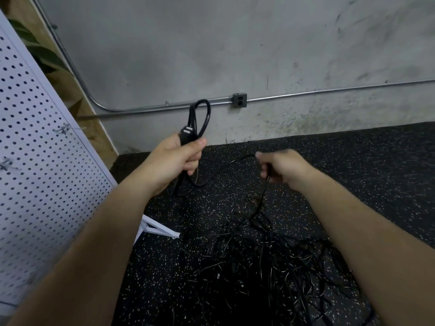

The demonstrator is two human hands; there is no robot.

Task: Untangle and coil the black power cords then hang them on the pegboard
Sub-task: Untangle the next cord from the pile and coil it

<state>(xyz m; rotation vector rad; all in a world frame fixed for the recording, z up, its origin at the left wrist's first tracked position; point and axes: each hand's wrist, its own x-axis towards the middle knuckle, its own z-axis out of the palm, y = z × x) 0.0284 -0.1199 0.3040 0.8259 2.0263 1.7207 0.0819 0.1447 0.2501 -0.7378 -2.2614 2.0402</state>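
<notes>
white perforated pegboard (pixel 35 161) stands tilted along the far left, on a white angled foot (pixel 160 230); small wire hooks (pixel 62 130) stick out of its face; green leaves (pixel 47 55) behind its top edge

left hand (pixel 174 158) raised in front of the grey concrete wall (pixel 259 43), fist clenched round a partly coiled black power cord (pixel 200 116); loops stand up above the fist, more loops hang below it; the cord's black plug with two flat metal prongs (pixel 187 131) sits just above the thumb, prongs facing the camera

bent metal conduit (pixel 164 106) runs along the wall behind the loops into a grey outlet box (pixel 240 100)

the same cord sags from under the left fist and rises across to the right hand (pixel 284 168); right hand slightly blurred, fingers curled around the cord; from there the cord drops to the floor

tangled pile of thin black cords (pixel 270 267) lies on the black speckled rubber floor (pixel 376 172), low centre to right, between the forearms; held cord runs into that pile; can't tell individual cords apart in there; pile is well apart from the pegboard
</notes>
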